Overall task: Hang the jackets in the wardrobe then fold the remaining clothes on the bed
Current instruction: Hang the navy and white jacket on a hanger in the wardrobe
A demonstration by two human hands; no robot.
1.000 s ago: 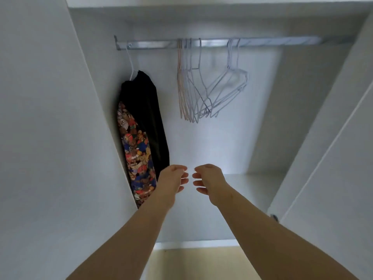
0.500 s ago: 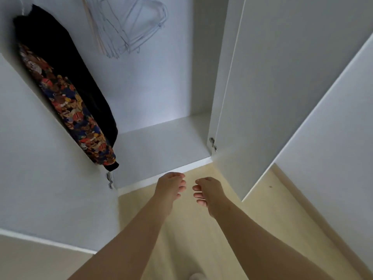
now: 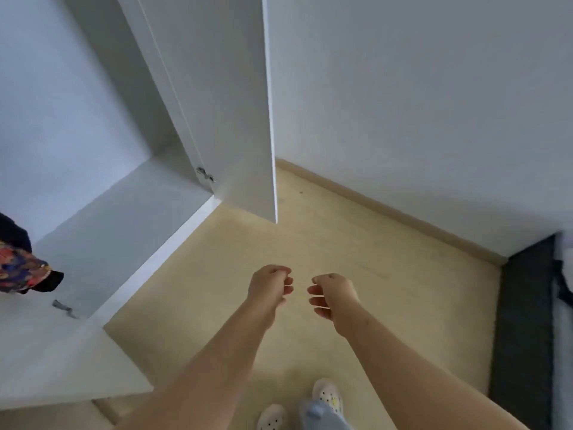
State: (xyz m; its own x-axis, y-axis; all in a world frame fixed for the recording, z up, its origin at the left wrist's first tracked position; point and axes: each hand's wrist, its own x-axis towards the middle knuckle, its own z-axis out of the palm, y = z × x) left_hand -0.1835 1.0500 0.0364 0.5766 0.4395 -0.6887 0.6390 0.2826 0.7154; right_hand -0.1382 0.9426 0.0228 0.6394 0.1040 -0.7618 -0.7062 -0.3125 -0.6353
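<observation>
Only the bottom hem of a black jacket with a colourful patterned lining (image 3: 23, 268) shows at the left edge, hanging inside the white wardrobe (image 3: 102, 218). My left hand (image 3: 269, 285) and my right hand (image 3: 333, 294) hover side by side over the floor, fingers loosely curled, holding nothing. Both are well to the right of the wardrobe opening. The bed's dark edge (image 3: 527, 321) runs along the far right; the clothes on it are out of sight. The rail and hangers are out of view.
The wardrobe's right door (image 3: 235, 119) stands open, its lower corner jutting over the floor ahead of my hands. The left door (image 3: 46, 361) is open at the lower left. A white wall (image 3: 418, 103) and a skirting board lie behind. My feet in white clogs (image 3: 325, 395) stand on the pale wooden floor.
The view has swung down and to the right, away from the wardrobe interior toward the floor and bed edge. The hangers have left the frame. Both hands stay empty and close together.
</observation>
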